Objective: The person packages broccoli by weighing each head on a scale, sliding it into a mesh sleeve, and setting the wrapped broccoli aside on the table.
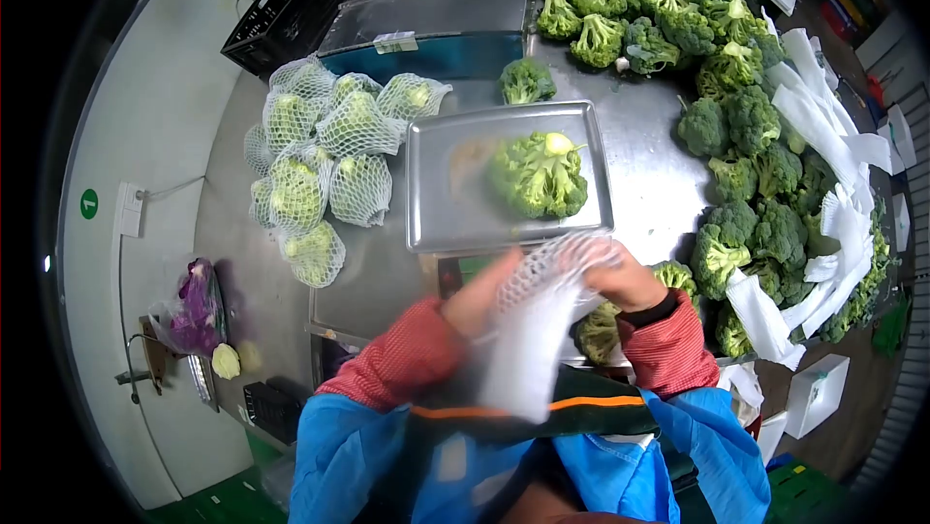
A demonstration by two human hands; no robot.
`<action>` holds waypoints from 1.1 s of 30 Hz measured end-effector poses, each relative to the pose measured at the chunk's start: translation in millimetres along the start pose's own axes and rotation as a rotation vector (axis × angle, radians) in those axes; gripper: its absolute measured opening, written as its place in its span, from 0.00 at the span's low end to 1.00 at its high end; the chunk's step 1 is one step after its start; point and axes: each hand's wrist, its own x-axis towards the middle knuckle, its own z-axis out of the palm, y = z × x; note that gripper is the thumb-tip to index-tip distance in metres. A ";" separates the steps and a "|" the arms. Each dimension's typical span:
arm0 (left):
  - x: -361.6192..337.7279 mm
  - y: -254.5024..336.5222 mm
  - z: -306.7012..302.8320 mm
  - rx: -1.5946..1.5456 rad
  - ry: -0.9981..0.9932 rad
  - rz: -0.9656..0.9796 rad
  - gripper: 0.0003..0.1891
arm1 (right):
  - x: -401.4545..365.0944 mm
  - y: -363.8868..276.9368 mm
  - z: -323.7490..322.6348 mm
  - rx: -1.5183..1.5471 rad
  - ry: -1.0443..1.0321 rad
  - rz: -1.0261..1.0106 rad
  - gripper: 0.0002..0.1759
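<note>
A white foam net sleeve [531, 340] hangs in front of my body, its mesh end spread between my two hands. My right hand [628, 278] grips the mesh at its upper right edge. On the other side my left hand [481, 293], blurred by motion, is closed at the sleeve's left edge, and its fingertips are partly hidden. Just beyond my hands, a broccoli head [544, 180] lies with its cut stem up on a shallow metal tray [426, 219]. Another broccoli head [526, 81] sits behind the tray's far rim.
Several netted heads [315, 137] are grouped left of the tray. Loose broccoli [765, 175] piles up along the right and far right, with white foam sleeves [823, 127] draped over it. A purple vegetable [199, 311] lies at far left. A black crate [300, 6] stands behind.
</note>
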 end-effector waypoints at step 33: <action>-53.7 14.7 -51.5 0.188 0.178 0.242 0.21 | -31.7 -14.3 47.5 -0.399 0.403 0.143 0.18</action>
